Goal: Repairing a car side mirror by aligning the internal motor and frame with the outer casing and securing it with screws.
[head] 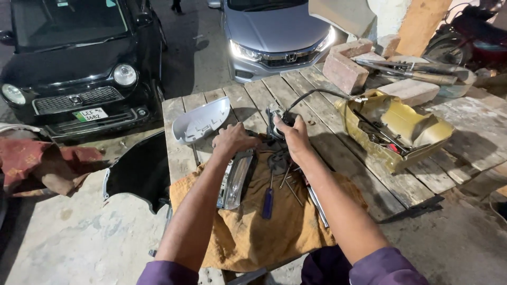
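Note:
My left hand (232, 140) grips the top of a dark car-mirror housing with a clear lamp strip (236, 182), lying on an orange cloth (253, 232). My right hand (294, 138) holds a small black mechanism (279, 117) with a black cable (317, 94) running off to the right. A white mirror cover (200, 121) lies just left of my left hand. A blue-handled screwdriver (268, 203) and several thin metal tools (289, 182) rest on the cloth between my forearms.
The wooden plank table (364, 174) also carries a yellow cut-open can of tools (396, 129), bricks (346, 71) and metal pipes (417, 71). A black car (79, 58) and a silver car (274, 37) stand beyond. A black body panel (140, 171) leans at left.

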